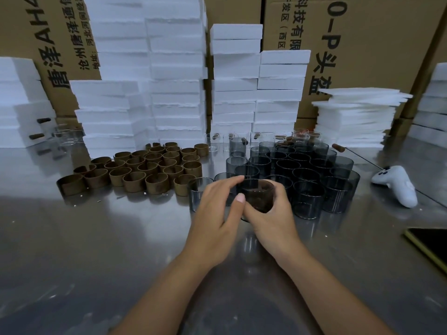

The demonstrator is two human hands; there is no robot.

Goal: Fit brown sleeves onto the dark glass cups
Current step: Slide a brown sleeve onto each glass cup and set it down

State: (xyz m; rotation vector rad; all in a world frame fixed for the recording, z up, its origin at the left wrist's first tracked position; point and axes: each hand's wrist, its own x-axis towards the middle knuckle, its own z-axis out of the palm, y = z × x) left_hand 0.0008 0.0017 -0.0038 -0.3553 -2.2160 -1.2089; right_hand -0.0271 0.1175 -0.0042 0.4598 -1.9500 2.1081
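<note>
Holding cup [257,197], steel table [96,250], foam stacks [176,93], cartons [375,44]

steel table [96,238], grey, reflective. on it: brown sleeves [145,168], clustered upright, left of centre; dark glass cups [302,170], packed upright just right of them; clear glasses [215,141] along the back; white foam blocks [176,93] in tall stacks behind; foam sheets [355,117] stacked back right; white controller [399,184] at right; dark flat device [430,243], yellow-edged, at the right edge.

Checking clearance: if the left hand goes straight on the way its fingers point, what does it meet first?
The sleeved cup that the right hand grips. The left hand has its fingers about at the cup's rim; contact is unclear. Behind it stand the dark glass cups.
</note>
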